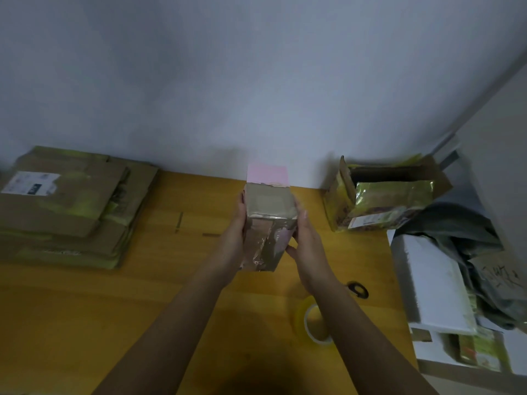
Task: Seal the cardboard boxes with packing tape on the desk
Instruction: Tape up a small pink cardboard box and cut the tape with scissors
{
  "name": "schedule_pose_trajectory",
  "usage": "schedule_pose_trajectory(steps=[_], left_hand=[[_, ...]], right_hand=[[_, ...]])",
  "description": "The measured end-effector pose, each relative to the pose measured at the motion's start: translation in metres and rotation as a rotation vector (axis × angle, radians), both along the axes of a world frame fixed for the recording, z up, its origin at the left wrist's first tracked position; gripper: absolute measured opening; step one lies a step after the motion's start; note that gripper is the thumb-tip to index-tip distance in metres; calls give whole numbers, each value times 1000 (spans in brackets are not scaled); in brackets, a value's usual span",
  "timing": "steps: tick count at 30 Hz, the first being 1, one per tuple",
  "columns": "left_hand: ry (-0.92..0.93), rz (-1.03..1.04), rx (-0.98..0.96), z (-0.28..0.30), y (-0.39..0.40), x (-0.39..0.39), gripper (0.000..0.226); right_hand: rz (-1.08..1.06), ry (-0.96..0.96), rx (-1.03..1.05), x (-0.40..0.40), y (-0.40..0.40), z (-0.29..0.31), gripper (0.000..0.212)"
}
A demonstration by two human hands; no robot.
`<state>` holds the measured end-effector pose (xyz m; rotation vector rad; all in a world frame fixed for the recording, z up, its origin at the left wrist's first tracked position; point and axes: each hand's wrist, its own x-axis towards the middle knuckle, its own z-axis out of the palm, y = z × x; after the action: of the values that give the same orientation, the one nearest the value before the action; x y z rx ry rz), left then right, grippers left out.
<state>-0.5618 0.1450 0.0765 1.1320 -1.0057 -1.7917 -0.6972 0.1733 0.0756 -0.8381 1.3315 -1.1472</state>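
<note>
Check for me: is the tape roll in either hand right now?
No. The tape roll lies on the desk under the right forearm, while the left hand and right hand both hold the small box.

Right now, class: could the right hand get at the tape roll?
Probably yes. The tape roll lies on the desk just beneath the right forearm with nothing over it, but the right hand must first release the box.

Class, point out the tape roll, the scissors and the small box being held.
tape roll (pixel 313 323), head view, yellowish rim.
scissors (pixel 358 290), head view, black handle.
small box (pixel 269 208), head view, taped top face.
</note>
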Motion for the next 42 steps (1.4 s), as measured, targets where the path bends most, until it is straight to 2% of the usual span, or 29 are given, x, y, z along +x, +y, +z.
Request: schedule_pose_trajectory(steps=[3, 5, 13, 17, 22, 26, 31, 34, 36, 39, 42], left_hand=[[-37, 31, -10, -2, -2, -4, 52], [-20, 71, -2, 0, -1, -5, 49], [26, 79, 60, 8, 2, 0, 53], [-88, 75, 40, 12, 2, 9, 40], [-182, 99, 17, 14, 2, 8, 17], [-240, 60, -102, 14, -2, 6, 36], [-140, 62, -126, 22, -2, 3, 43], [-229, 1, -187, 16, 3, -1, 55], [-307, 11, -216, 14, 5, -3, 49], [-328, 87, -274, 17, 6, -10, 41], [-454, 114, -340, 13, 11, -17, 39]], right_hand=[[-156, -134, 131, 4, -3, 6, 42], [-209, -153, 176, 6, -4, 12, 32], [-204, -192, 139, 6, -4, 19, 22], [-215, -203, 190, 3, -3, 18, 29], [-240, -191, 203, 5, -1, 13, 19], [-209, -177, 112, 7, 3, 10, 10], [-96, -37, -38, 4, 6, 15, 28], [-95, 11, -84, 6, 7, 13, 26], [-132, -15, -70, 10, 7, 10, 23], [-213, -115, -35, 19, 7, 8, 20], [-333, -52, -14, 27, 3, 3, 13]])
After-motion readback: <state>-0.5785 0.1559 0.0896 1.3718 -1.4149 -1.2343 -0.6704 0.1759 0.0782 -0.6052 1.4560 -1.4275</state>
